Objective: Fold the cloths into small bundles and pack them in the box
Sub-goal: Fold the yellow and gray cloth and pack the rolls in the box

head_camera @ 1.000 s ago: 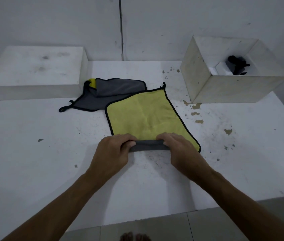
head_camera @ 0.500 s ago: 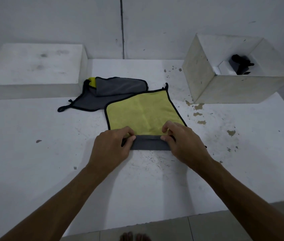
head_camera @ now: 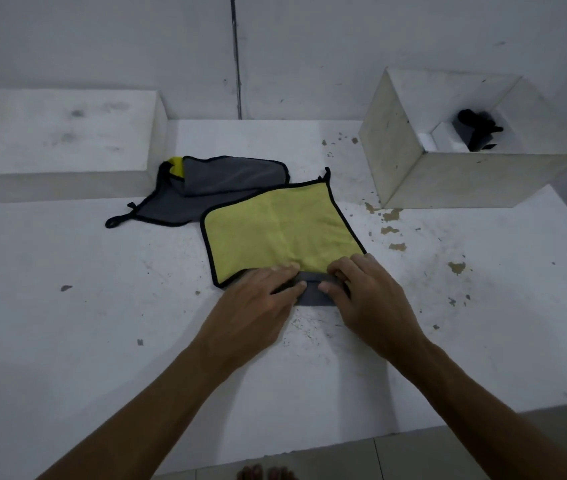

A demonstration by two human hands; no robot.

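left hand [head_camera: 258, 299]: palm down on the near edge of the yellow cloth [head_camera: 282, 226], fingers curled over the rolled grey strip [head_camera: 311, 292], thumb under its near side, gripping it
right hand [head_camera: 368, 296]: mirrors the left, knuckles up, fingers bent over the roll, thumb tip on the grey strip; clamped on the same cloth
forearms: both bare, reaching in from the lower corners and meeting at the roll
hands gap: close together, a short piece of grey strip showing between them
yellow cloth: fuzzy microfibre, black piping, grey reverse; lies flat on the table centre, near edge rolled up, small loop at the far corner
grey cloths [head_camera: 206, 188]: crumpled heap just behind-left of the yellow one, touching or overlapping it, yellow side peeking out, black loop trailing left
box [head_camera: 448, 178]: open-topped white cube, scuffed walls, far right on the table, well apart from the cloth
box contents [head_camera: 476, 129]: something dark beside white pieces, too dim to tell what
table [head_camera: 67, 323]: white painted, chipped, brown patches near the box
block [head_camera: 57, 140]: flat white slab, far left, smudged top
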